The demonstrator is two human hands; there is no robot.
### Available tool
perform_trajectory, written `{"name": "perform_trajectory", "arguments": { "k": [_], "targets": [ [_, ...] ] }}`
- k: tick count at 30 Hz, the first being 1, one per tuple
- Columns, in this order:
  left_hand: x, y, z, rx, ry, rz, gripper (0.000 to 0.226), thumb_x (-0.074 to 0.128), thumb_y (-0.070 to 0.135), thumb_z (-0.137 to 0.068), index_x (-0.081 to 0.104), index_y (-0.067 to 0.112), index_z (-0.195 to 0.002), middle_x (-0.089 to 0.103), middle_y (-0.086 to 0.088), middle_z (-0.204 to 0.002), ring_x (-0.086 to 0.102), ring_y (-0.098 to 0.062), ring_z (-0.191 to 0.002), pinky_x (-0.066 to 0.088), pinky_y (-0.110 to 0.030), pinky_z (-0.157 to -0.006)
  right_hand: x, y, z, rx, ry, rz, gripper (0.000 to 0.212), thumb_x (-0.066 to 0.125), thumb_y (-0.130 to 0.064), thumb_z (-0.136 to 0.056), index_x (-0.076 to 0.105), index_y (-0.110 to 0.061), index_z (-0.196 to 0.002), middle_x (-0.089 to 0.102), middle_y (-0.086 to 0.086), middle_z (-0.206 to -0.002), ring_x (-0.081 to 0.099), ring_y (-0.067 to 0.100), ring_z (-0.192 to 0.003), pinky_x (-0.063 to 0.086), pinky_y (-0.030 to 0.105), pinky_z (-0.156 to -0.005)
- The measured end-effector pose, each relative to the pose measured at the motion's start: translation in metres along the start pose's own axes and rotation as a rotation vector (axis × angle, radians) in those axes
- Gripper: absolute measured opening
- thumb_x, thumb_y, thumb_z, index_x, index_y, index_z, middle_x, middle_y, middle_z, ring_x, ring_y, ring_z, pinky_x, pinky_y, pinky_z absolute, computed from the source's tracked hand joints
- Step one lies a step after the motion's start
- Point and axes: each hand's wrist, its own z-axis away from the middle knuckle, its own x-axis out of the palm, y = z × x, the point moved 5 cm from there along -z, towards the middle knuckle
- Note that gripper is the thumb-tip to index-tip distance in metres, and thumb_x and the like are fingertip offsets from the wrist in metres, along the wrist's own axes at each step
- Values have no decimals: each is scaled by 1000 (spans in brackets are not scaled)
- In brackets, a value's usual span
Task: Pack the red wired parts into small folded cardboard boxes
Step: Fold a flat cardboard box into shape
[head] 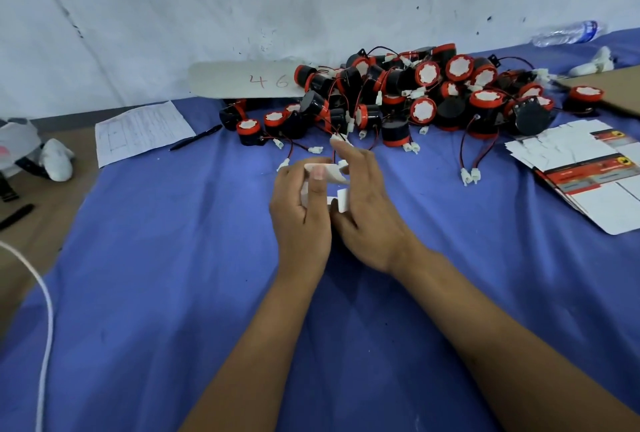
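Box being folded between both hands, mid-cloth; parts pile lying straight ahead, beyond the fingertips.

The left hand is gripping the small white cardboard box from its left side, thumb across the top flap; the right hand is closing on it from the right, forefinger stretched forward toward the pile of red wired parts. Nearest loose part is sitting ahead-left, nearer the left hand, its wire trailing toward the box. Flat box blanks are lying well apart to the right. Hands are hiding the box's interior and lower half; cannot tell whether a part is already inside.
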Motion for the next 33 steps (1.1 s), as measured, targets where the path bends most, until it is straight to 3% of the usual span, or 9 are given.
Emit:
{"name": "perform_trajectory", "arguments": {
  "k": [5, 8, 12, 16, 19, 23, 28, 30, 33],
  "targets": [
    [3, 4, 2, -6, -140, 54, 28, 58, 43, -98, 62, 27, -120, 66, 5, -122, 63, -20, -117, 52, -39, -100, -2, 2, -1, 0, -53, 39, 76, 40, -39, -86, 18, -22, -157, 18, 3, -155, 16, 16, -148, 41, 26, -101],
    [5, 4, 4, 32, -168, -21, 24, 63, 24, -96, 61, 20, -120, 66, 7, -116, 65, -20, -109, 56, -45, -91, -6, 5, -1, 29, -63, 46, 81, 48, -26, -82, 17, -24, -157, 14, 2, -155, 13, 12, -147, 45, 26, -101],
    [4, 6, 1, 28, -113, -12, 21, 61, 11, -98, 62, 28, -110, 69, 7, -111, 69, -18, -102, 58, -39, -83, -7, 2, 2, 60, -92, -146, 83, 47, -15, -79, 18, -26, -156, 18, -5, -152, 18, 9, -147, 31, 11, -108],
    [5, 9, 0, 93, -124, -97, 32, 57, 10, -103, 53, 39, -116, 64, 7, -116, 64, -16, -107, 53, -32, -89, -2, 1, 3, 142, -77, -326, 67, 37, -10, -90, 29, -24, -155, 33, -9, -151, 26, 9, -146, 29, 40, -121],
    [8, 5, 2, 157, -156, -265, 39, 52, 17, -105, 45, 14, -143, 47, 29, -133, 48, -10, -130, 40, -30, -111, -1, -1, 5, 178, -91, -407, 59, 37, -17, -94, 38, -33, -151, 41, -16, -143, 37, 13, -139, 36, 47, -116],
    [17, 5, 2, 139, -183, -612, 77, 52, 28, -104, 11, -2, -161, 9, -15, -171, 8, -28, -159, 19, -45, -127, 1, -4, 6, 224, 4, -466, 49, 44, -48, -98, 51, -29, -142, 51, -12, -139, 46, 12, -134, 41, 45, -113],
    [22, 17, 6, 247, -320, -267, 81, 54, 10, -95, 12, 6, -164, -5, -10, -173, -3, -15, -160, 20, -42, -129, -9, 9, 1, 298, 163, -485, 23, 56, -15, -103, 63, -18, -125, 67, 2, -124, 64, 22, -117, 52, 51, -99],
    [21, 17, 5, 145, -375, -42, 76, 46, 3, -89, 26, 15, -162, 8, 0, -173, 4, 0, -157, 20, -26, -127, -15, 16, 0, 319, 194, -492, 23, 57, -12, -102, 65, -22, -121, 67, -1, -123, 64, 18, -113, 54, 48, -97],
    [17, 12, 0, -100, -238, 311, 53, 36, 10, -102, 39, 18, -155, 36, 12, -162, 29, 12, -146, 32, -14, -116, -21, 19, -2, 322, 256, -509, 20, 58, -15, -102, 67, -24, -117, 70, -2, -116, 66, 9, -96, 55, 33, -83]
  ]
}}
